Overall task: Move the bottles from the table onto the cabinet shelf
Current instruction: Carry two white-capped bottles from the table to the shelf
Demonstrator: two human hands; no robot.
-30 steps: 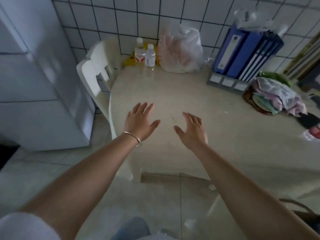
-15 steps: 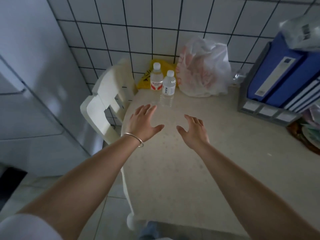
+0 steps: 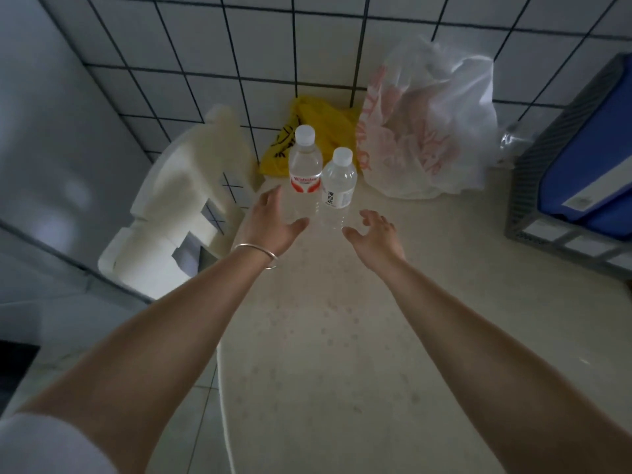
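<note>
Two clear water bottles with white caps stand upright side by side at the far left corner of the beige table (image 3: 342, 336). The left bottle (image 3: 305, 165) has a red and white label; the right bottle (image 3: 338, 183) has a white label with dark characters. My left hand (image 3: 270, 224), with a bracelet at the wrist, hovers open just in front and left of the red-label bottle, thumb spread. On the other side, my right hand (image 3: 374, 234) hangs open just right of the white-label bottle. Neither hand touches a bottle. No cabinet shelf is in view.
A white plastic bag (image 3: 427, 131) and a yellow bag (image 3: 307, 131) lie against the tiled wall behind the bottles. A grey rack with blue binders (image 3: 581, 183) stands at the right. A white plastic chair (image 3: 178, 206) sits left of the table, beside a grey-white appliance (image 3: 51, 131).
Both hands have moved forward over the table and now flank the two bottles. The view has closed in on the table's far corner.
</note>
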